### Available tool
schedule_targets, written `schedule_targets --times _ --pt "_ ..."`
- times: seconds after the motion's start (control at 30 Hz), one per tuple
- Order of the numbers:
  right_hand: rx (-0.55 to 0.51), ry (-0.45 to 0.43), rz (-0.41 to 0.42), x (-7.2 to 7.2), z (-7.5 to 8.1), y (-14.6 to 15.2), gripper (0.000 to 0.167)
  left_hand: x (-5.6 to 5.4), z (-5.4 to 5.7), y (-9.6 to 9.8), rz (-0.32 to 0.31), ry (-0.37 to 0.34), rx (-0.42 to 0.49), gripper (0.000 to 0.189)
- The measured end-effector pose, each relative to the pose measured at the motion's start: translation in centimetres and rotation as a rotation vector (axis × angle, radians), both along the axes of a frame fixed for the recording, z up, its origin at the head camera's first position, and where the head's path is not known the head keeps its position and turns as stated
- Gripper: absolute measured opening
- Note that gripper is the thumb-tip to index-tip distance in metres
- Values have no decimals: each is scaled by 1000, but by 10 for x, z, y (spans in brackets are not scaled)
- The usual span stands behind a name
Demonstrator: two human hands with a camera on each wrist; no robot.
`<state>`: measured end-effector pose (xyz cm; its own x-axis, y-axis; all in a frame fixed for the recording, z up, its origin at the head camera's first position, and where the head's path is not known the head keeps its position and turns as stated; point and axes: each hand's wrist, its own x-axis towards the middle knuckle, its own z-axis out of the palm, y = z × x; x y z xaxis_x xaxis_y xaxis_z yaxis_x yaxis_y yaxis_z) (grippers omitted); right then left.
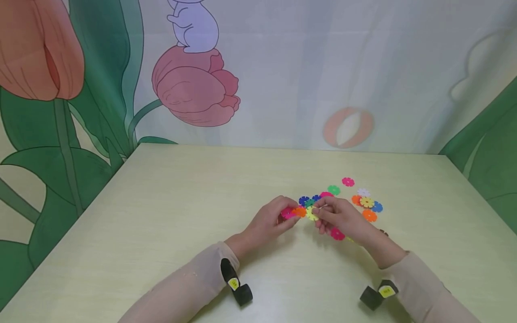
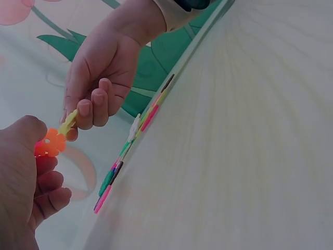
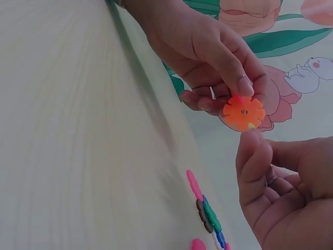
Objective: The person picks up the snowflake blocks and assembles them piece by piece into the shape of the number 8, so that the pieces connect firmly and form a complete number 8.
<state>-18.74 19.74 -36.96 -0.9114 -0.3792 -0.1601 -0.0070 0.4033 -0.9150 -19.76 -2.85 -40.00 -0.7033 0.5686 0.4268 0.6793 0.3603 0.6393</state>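
My left hand (image 1: 264, 222) pinches a pink flower-shaped plastic disc (image 1: 288, 213), raised over the table. An orange flower disc (image 1: 299, 211) is attached to the pink one and faces the other hand. In the right wrist view, the orange disc (image 3: 243, 112) shows its notched rim and small central hole. My right hand (image 1: 345, 219) holds a yellow flower disc (image 1: 311, 213) between thumb and fingertips. In the left wrist view, this yellow disc (image 2: 67, 123) is tilted, its edge right at the orange disc's rim. Fingers partly hide the pink disc.
Loose flower discs lie on the pale table (image 1: 181, 193) behind and around my right hand, among them green (image 1: 334, 190), pink (image 1: 348, 181), orange (image 1: 369, 216) and blue (image 1: 377, 207) ones. A printed curtain (image 1: 274, 80) hangs behind the table's far edge.
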Motion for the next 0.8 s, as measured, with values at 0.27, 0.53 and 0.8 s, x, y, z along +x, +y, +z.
schedule_targets --times 0.27,0.53,0.8 --pt "-92 -56 30 2 -1 -2 35 3 2 3 -7 43 -58 24" --pt "-163 -62 -69 11 2 -13 33 8 7 8 15 83 -133 25" --pt "-156 -4 -125 15 2 -24 32 11 11 9 73 0 -164 27"
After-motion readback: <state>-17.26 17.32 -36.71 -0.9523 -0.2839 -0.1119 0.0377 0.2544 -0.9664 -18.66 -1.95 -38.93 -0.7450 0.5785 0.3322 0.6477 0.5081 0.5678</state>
